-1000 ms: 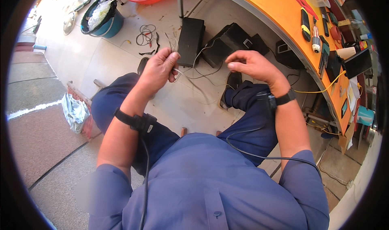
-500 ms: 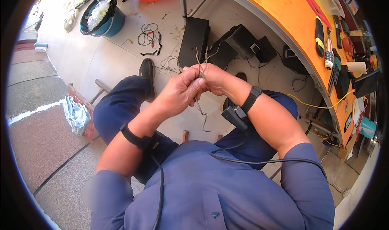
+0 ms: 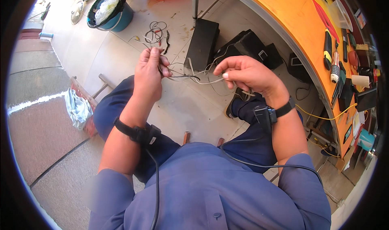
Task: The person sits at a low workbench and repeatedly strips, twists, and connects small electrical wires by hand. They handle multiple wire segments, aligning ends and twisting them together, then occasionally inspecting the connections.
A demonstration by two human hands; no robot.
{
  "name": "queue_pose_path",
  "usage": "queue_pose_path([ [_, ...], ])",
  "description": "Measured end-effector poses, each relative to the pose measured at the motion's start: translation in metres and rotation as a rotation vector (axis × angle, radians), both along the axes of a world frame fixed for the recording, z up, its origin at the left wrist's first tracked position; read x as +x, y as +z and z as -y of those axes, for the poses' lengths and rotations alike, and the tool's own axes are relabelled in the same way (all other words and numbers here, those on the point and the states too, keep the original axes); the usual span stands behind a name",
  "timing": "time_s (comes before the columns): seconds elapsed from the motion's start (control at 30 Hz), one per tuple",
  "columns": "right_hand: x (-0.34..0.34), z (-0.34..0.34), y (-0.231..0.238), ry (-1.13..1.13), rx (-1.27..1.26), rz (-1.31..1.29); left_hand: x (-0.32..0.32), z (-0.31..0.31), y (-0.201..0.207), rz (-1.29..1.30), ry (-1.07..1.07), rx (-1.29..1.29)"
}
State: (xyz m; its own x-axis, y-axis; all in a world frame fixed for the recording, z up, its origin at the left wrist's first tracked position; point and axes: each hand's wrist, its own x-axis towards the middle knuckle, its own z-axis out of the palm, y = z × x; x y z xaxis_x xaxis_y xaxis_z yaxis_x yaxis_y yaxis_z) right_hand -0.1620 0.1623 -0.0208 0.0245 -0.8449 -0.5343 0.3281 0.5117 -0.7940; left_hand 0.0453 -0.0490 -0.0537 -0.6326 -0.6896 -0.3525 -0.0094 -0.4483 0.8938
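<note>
My left hand (image 3: 149, 72) is closed, thumb against fingers, around one part of a thin cable (image 3: 210, 82). Loose pale ends stick out past its fingertips. To the right, my right hand (image 3: 253, 76) pinches another part of the same cable between thumb and fingers, and a pale loop hangs below that palm. Between the hands the grey-white and dark strands run slack and loosely tangled. Black straps with small boxes circle both my wrists.
Black boxes (image 3: 202, 43) stand on the tiled floor ahead, with a coiled thin cord (image 3: 156, 29) to their left. A teal bucket (image 3: 121, 21) is at far left. An orange workbench (image 3: 279, 7) curves along the right, bearing a yellow-black knife (image 3: 327, 53) and a screwdriver (image 3: 335, 68).
My hands, formerly together over the bunched wires, have moved apart, the left leftward and the right rightward. The cable is now strung between them. The view has shifted slightly.
</note>
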Motion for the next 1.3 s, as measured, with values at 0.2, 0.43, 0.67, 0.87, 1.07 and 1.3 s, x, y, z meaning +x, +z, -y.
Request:
queue_pose_path([
  [0.2,-0.005,-0.012,0.033,0.034,-0.038,-0.024,0.005,0.026,-0.006,0.024,0.234,-0.017],
  [0.43,-0.020,-0.040,0.040,-0.221,-0.336,0.107,0.012,0.035,-0.020,0.143,0.236,-0.053],
  [0.67,-0.032,-0.045,0.031,-0.313,-0.787,0.262,0.011,0.033,-0.029,0.261,0.166,-0.048],
  [0.87,-0.034,-0.044,0.034,-0.351,-0.919,0.282,0.007,0.023,-0.028,0.338,0.048,0.006],
  [1.07,-0.027,-0.037,0.029,-0.363,-0.836,0.301,-0.003,0.001,-0.021,0.246,-0.340,0.244],
  [1.3,-0.011,-0.022,0.021,-0.369,-0.783,0.360,-0.014,-0.023,-0.017,0.232,-0.463,0.222],
])
